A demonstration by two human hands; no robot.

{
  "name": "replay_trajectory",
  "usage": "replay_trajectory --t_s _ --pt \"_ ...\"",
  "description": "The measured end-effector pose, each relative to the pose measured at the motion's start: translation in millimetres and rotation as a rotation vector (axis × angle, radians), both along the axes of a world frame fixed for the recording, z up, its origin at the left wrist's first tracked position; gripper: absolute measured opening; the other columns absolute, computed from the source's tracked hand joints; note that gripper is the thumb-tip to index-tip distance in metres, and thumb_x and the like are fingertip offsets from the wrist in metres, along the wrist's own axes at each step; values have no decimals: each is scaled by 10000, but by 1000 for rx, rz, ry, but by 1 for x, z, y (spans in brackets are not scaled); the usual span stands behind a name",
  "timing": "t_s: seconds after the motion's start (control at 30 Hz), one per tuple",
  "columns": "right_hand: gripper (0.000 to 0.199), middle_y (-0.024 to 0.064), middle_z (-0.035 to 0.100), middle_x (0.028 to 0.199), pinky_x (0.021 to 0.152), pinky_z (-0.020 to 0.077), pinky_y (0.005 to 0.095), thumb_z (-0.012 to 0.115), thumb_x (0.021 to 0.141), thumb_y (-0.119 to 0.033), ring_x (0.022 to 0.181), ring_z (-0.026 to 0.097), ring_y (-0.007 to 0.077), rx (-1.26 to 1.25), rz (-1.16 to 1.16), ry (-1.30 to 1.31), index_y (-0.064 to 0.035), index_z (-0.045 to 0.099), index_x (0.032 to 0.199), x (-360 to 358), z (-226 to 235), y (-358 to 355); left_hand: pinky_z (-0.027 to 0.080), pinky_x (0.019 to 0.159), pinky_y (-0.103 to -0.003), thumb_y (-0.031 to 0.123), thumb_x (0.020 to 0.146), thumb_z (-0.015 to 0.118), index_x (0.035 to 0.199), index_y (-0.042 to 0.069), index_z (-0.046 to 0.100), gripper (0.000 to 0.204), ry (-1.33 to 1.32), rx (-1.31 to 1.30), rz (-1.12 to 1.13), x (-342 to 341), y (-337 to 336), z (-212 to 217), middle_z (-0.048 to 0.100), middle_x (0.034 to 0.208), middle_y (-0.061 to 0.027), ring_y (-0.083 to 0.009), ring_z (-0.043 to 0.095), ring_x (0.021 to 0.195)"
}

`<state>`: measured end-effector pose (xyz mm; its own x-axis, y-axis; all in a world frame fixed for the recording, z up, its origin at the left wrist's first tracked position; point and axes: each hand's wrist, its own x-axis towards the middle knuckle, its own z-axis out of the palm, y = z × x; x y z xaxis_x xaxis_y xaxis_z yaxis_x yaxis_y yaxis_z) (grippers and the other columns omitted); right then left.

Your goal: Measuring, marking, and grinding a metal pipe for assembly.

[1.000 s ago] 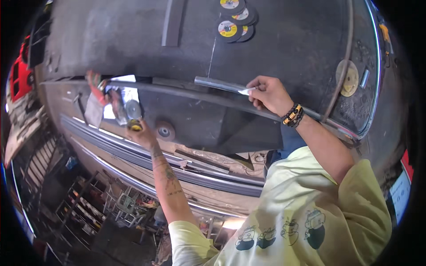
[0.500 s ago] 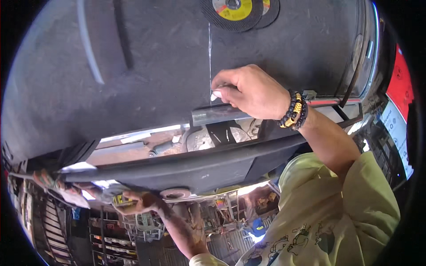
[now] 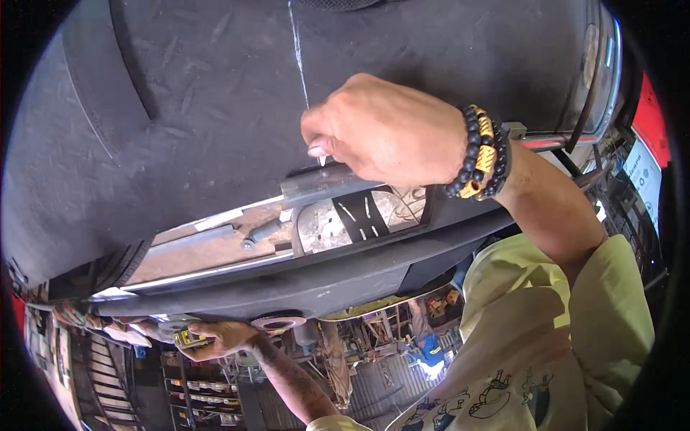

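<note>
My right hand [image 3: 392, 129], with beaded bracelets at the wrist, is closed in a pinch on a short white piece of chalk [image 3: 322, 160]. Its tip is beside the near edge of a dark metal sheet [image 3: 215, 129], at the lower end of a white line [image 3: 300, 61] drawn on it. A short dark metal bar [image 3: 305, 189] lies along that edge just below the chalk. At the lower left, my left hand [image 3: 226, 339] is curled around a yellow-and-black tape measure [image 3: 189, 337]; its fingers show only in part.
A dark curved strip [image 3: 100, 79] lies on the sheet at left. At the top, a black disc [image 3: 338, 3] is partly cut off. Between the sheet and a dark rail [image 3: 287, 284], an opening shows metal parts below. A pale ring-shaped disc [image 3: 279, 323] sits beside the rail.
The view has shifted, with the sheet's discs sliding up out of sight. My right hand stays at the line's lower end with the chalk, its back turned more upward. My left hand keeps hold of the tape measure.
</note>
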<state>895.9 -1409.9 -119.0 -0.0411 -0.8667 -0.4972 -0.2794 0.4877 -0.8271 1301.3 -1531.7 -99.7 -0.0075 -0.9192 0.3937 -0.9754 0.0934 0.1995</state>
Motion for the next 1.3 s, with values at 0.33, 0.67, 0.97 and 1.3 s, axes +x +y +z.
replay_trajectory --t_s 0.33,0.67,0.97,1.3 --pt "126 155 618 655 629 494 392 562 874 -58 630 638 285 44 42 22 45 631 854 -2 7 -9 482 919 -448 430 939 618 1304 -42 434 625 48 7 -31 -7 -1 1 489 1246 -231 -332 535 1109" --pt "166 272 600 685 647 495 448 560 846 -57 718 631 429 -124 67 8 76 622 768 -11 17 -13 497 894 -453 460 921 628 1315 -47 429 672 63 1 -15 -3 -1 2 489 1234 -235 -324 542 1104" --pt "135 144 610 643 612 490 382 562 889 -65 614 627 265 14 66 98 45 635 857 6 8 -8 491 900 -458 469 926 615 1320 -61 423 689 -2 -8 -30 -2 -3 2 496 1225 -249 -343 543 1103" --pt "153 125 604 635 587 480 356 580 916 -104 589 610 226 50 103 -51 29 630 859 -14 35 -23 468 924 -476 469 930 608 1311 -61 433 676 67 5 -6 -14 1 2 503 1237 -253 -354 539 1110"
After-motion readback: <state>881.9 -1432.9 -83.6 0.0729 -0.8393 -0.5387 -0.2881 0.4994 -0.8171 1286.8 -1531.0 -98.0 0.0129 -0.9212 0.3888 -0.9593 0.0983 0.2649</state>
